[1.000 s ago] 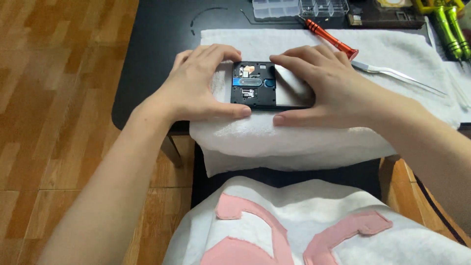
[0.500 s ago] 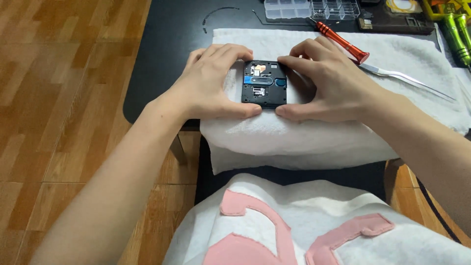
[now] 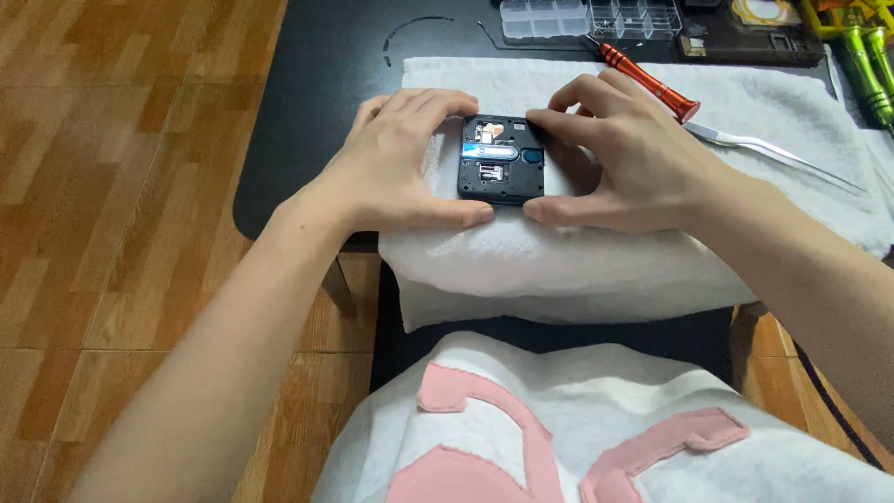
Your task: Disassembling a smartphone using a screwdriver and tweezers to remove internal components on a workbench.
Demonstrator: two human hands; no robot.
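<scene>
Since the earlier frame your view has slid left and dipped a little: the device and both hands now sit nearer the middle, and more of the wooden floor (image 3: 121,186) shows on the left. Your grip looks unchanged.

Device: a small black opened gadget (image 3: 501,160) with its back off, inner parts and a bright metal strip showing. It lies flat on the white towel (image 3: 577,261), near the towel's front left part, on the black table (image 3: 317,112).

Left hand (image 3: 400,163): wrapped around the gadget's left side, fingers curled over its far edge, thumb pressed along the near edge. Clamped on the gadget.

Right hand (image 3: 624,163): covers the gadget's right portion, fingers on the far right corner, thumb along the near edge. Your two thumb tips nearly meet at the front, just apart. Also clamped on the gadget.

Around it:
- Red-handled screwdriver (image 3: 647,82) lies on the towel behind your right hand, slanted, tip hidden from view.
- Metal tweezers (image 3: 773,149) lie on the towel to the right of that hand, pointing right.
- Clear plastic parts box (image 3: 587,17) with small compartments stands at the table's far edge.
- Green-handled tools (image 3: 861,65) at the far right corner.
- White cloth with pink shapes (image 3: 605,428) lies over your lap, below the table edge.
</scene>
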